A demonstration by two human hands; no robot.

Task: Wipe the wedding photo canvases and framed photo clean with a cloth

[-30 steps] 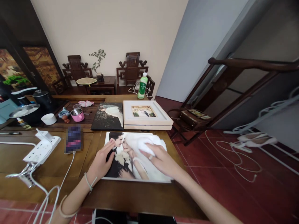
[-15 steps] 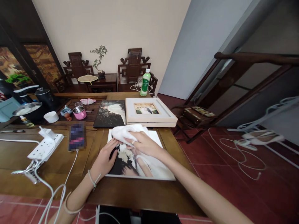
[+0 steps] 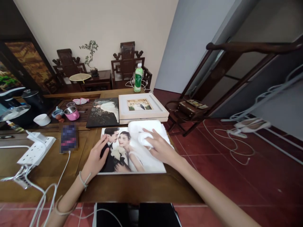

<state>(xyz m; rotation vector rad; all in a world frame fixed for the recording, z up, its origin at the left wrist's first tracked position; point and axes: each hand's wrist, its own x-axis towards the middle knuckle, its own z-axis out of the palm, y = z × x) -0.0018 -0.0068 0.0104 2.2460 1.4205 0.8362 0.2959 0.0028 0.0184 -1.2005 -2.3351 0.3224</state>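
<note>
A wedding photo panel (image 3: 121, 159) lies flat on the wooden table in front of me. My left hand (image 3: 97, 154) rests along its left edge, fingers stretched out over the dark suit in the picture. On the panel's upper right part my right hand (image 3: 161, 146) presses down a white cloth (image 3: 142, 126), with part of it bunched under the fingers. The cloth hides the upper right of the print and reaches its right edge.
Behind the panel lie a dark photo panel (image 3: 103, 112) and a pale framed picture (image 3: 143, 107). A green bottle (image 3: 138, 78) stands at the back edge. To the left are a power strip (image 3: 36, 151), a phone (image 3: 68, 138) with a cable, a pink cup (image 3: 72, 114) and a white cup (image 3: 42, 119).
My right hand has moved the cloth from the panel's upper middle to its right side, uncovering the two faces. The left hand stays on the left edge. The view has shifted slightly.
</note>
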